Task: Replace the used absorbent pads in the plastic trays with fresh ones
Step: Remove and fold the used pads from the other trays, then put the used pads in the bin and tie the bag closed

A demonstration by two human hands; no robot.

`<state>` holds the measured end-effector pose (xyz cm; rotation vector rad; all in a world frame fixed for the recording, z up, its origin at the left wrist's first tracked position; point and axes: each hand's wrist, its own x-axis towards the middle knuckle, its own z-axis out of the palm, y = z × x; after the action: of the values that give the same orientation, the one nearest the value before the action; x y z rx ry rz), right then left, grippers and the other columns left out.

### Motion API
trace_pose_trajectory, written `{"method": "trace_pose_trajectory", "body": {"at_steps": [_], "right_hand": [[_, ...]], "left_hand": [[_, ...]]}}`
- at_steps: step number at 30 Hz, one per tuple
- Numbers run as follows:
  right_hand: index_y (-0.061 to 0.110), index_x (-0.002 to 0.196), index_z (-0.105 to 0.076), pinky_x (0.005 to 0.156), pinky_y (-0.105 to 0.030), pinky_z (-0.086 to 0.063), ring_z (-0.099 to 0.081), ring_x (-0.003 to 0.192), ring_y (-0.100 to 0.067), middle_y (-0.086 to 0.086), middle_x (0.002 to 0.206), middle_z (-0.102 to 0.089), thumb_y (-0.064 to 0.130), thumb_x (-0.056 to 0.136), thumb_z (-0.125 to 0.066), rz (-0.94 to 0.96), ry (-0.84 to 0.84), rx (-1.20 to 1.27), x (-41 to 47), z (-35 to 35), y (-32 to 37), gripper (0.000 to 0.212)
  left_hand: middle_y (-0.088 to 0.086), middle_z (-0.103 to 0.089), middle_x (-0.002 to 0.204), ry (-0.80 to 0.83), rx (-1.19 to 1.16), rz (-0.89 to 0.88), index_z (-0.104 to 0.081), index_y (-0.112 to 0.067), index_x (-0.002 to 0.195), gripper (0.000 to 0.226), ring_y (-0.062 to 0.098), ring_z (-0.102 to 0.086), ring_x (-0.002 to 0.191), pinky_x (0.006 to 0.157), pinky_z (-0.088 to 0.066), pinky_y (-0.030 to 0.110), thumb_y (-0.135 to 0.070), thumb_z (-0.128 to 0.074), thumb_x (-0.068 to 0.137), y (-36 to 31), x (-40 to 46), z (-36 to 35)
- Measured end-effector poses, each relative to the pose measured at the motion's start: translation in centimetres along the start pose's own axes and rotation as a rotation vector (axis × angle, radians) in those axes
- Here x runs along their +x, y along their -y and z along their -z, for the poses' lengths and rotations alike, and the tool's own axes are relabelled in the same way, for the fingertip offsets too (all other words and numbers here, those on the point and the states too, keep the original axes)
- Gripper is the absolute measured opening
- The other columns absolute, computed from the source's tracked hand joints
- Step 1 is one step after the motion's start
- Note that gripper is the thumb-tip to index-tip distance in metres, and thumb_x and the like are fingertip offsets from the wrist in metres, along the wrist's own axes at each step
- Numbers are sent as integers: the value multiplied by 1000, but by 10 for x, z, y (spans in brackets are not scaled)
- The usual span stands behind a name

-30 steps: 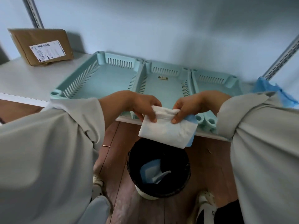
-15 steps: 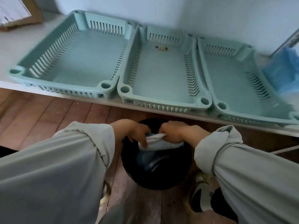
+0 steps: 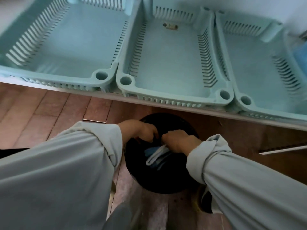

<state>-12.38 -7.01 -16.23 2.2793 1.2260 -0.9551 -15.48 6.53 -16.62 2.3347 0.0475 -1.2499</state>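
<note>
Three pale-green plastic trays stand side by side on a white shelf: the left tray, the middle tray and the right tray, none with a pad inside. Below the shelf edge is a black bin. Both my hands reach into its mouth. My right hand holds the folded white and blue used pad, which hangs down into the bin. My left hand is beside it with curled fingers, and whether it still touches the pad is hidden.
A small brownish object lies at the back of the middle tray. Something blue shows at the right edge beyond the right tray. The floor is reddish wood. My shoe stands right of the bin.
Both hands have carried the folded used pad from shelf height down into the bin. The view has dropped and moved closer to the trays.
</note>
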Motion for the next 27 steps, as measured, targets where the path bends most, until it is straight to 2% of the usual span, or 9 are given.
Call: {"method": "trace_pose_trajectory", "body": {"at_steps": [3, 6, 12, 15, 18, 21, 23, 25, 27], "right_hand": [[14, 135, -47, 93, -38, -47, -54, 116, -31, -14, 131, -52, 13, 96, -46, -37, 67, 60, 5, -9, -3, 39], [19, 138, -45, 99, -36, -42, -49, 124, -30, -13, 139, -46, 14, 94, -50, -63, 68, 159, 5, -11, -8, 44], [25, 132, -51, 99, -37, -45, -51, 122, -30, -11, 138, -48, 18, 92, -51, -124, 55, 261, 2, -21, -13, 41], [22, 129, -54, 92, -36, -47, -56, 115, -29, -11, 130, -55, 20, 93, -52, -141, 17, 296, -1, -20, -12, 37], [18, 124, -56, 86, -34, -47, -60, 108, -27, -10, 115, -64, 16, 89, -58, -175, -75, 367, -12, -12, -15, 36], [23, 128, -55, 91, -35, -49, -58, 112, -29, -10, 122, -60, 15, 88, -56, -202, -166, 446, -32, -5, -26, 41], [29, 128, -56, 92, -36, -49, -58, 112, -28, -7, 125, -59, 15, 86, -55, -217, -208, 522, -45, -3, -35, 44], [31, 127, -57, 95, -36, -49, -59, 112, -25, -4, 126, -59, 13, 84, -55, -258, -246, 573, -62, -4, -46, 46], [26, 128, -58, 98, -33, -46, -57, 116, -23, -3, 129, -58, 13, 86, -56, -300, -254, 578, -77, -7, -57, 44]], "left_hand": [[6, -42, 144, 9, -2, 4, -43, -19, 140, 47, 25, -46, 127, 105, -44, 37, -6, -44, 95, 2, 1, -3], [6, -40, 145, 2, -50, 8, -43, -18, 141, 47, 25, -45, 127, 105, -44, 36, -4, -44, 96, 0, -1, -2], [7, -41, 145, -24, -56, -17, -41, -16, 142, 48, 24, -45, 127, 105, -44, 36, -4, -44, 95, -7, 3, -3], [7, -39, 146, -61, -24, -25, -37, -14, 144, 50, 24, -42, 131, 108, -39, 32, -8, -47, 95, -10, 3, -2], [13, -51, 134, -120, -22, -52, -47, -9, 133, 41, 26, -51, 119, 98, -43, 30, -8, -48, 92, -17, 5, 0], [12, -57, 124, -139, 17, -94, -52, -8, 127, 36, 26, -56, 110, 91, -46, 32, -9, -50, 91, -33, 5, 4], [12, -59, 113, -118, 30, -102, -54, -8, 125, 34, 24, -57, 95, 75, -50, 32, -10, -49, 91, -43, 3, 8], [9, -55, 101, -103, 45, -120, -54, -9, 126, 35, 21, -52, 85, 58, -45, 26, -10, -49, 92, -60, -1, 12], [10, -54, 106, -113, 58, -135, -49, -12, 131, 39, 21, -51, 85, 60, -45, 28, -11, -49, 92, -74, -4, 13]]}}
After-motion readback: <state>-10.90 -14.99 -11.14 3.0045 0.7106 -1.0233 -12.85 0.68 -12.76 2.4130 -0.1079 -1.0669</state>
